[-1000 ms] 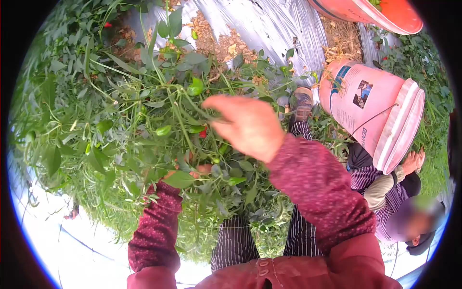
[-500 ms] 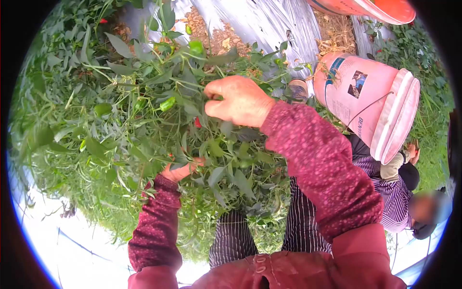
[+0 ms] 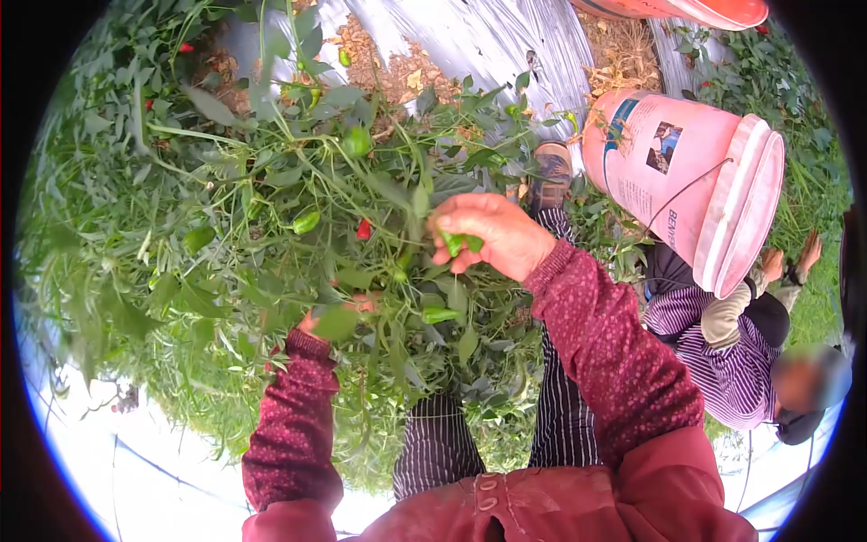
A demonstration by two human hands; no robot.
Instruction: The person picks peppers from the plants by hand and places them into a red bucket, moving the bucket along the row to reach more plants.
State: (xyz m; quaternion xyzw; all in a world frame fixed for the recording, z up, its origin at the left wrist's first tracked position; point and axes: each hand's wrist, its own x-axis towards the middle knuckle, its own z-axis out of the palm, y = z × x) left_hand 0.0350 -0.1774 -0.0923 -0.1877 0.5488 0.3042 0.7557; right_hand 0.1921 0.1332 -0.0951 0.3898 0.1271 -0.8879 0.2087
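My right hand (image 3: 492, 235) is closed around a green pepper (image 3: 459, 243), which shows between thumb and fingers among the pepper plants (image 3: 271, 181). Just left of it a red pepper (image 3: 364, 228) hangs in the leaves. Below it hangs another green pepper (image 3: 437, 315). More green peppers grow further left, one pale green pepper (image 3: 306, 222) and one rounder pepper (image 3: 357, 141) higher up. Down among the stems is my left hand (image 3: 359, 305), largely covered by leaves, so its fingers cannot be made out.
A pink bucket (image 3: 673, 167) with a wire handle lies tilted at the right. Part of an orange bucket (image 3: 686, 9) shows at the top edge. Silvery plastic sheeting (image 3: 488, 54) covers the ground behind the plants. Another person (image 3: 713, 352) in striped clothing is at the far right.
My right hand has moved right and down out of the foliage, and a green pepper now shows in its fingers. My left hand stays almost in place among the leaves.
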